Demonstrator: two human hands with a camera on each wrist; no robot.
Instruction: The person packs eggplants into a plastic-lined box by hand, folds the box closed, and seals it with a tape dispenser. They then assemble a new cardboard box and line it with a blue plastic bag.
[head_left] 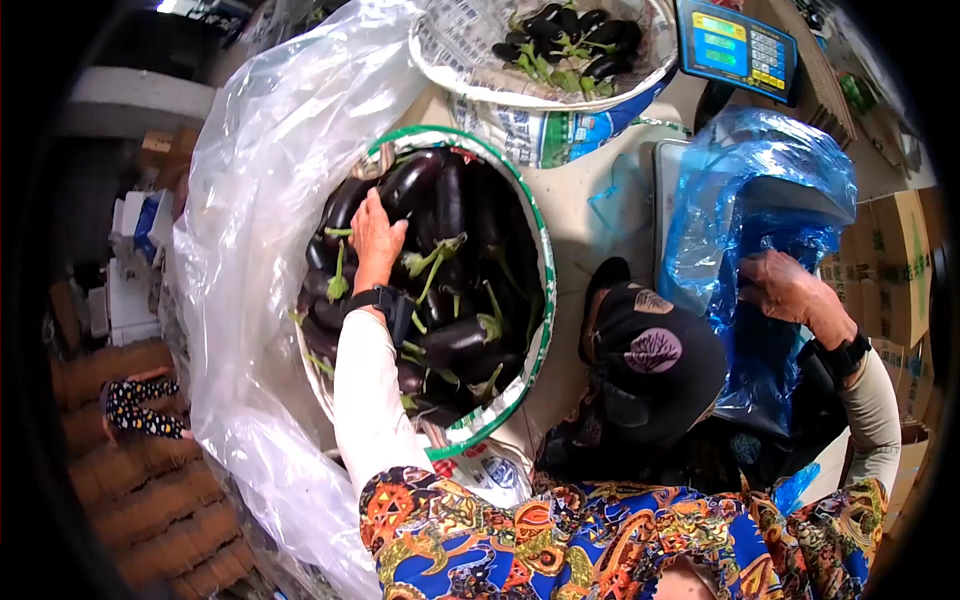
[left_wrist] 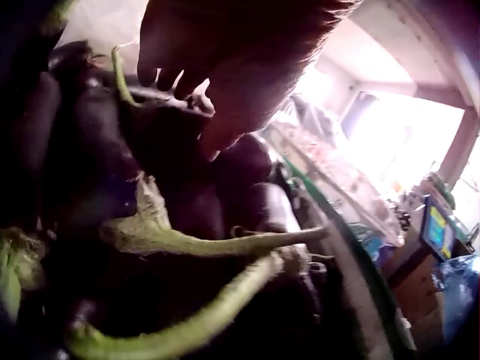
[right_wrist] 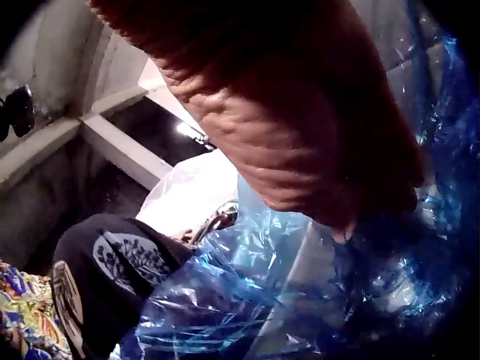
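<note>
Glossy dark eggplants [head_left: 440, 200] with green stems fill a round green-rimmed basket [head_left: 549, 270] in the head view. My left hand [head_left: 377, 240] reaches over its far left part, fingers extended onto the eggplants. Dark eggplant skin [left_wrist: 169, 135] shows between its fingertips and thumb in the left wrist view. A crinkled blue plastic bag [head_left: 700, 210] stands on the right with its mouth wide. At its near right side my right hand [head_left: 790, 287] has curled fingers on the plastic. Blue film [right_wrist: 247, 277] lies below the thumb in the right wrist view; the fingertips are in shadow.
A second basket [head_left: 440, 75] with small eggplants stands at the back, beside a scale display [head_left: 735, 50]. A person in a dark cap [head_left: 670, 350] is close between basket and bag. Clear plastic sheeting [head_left: 240, 250] drapes the left; cardboard boxes [head_left: 890, 260] stand right.
</note>
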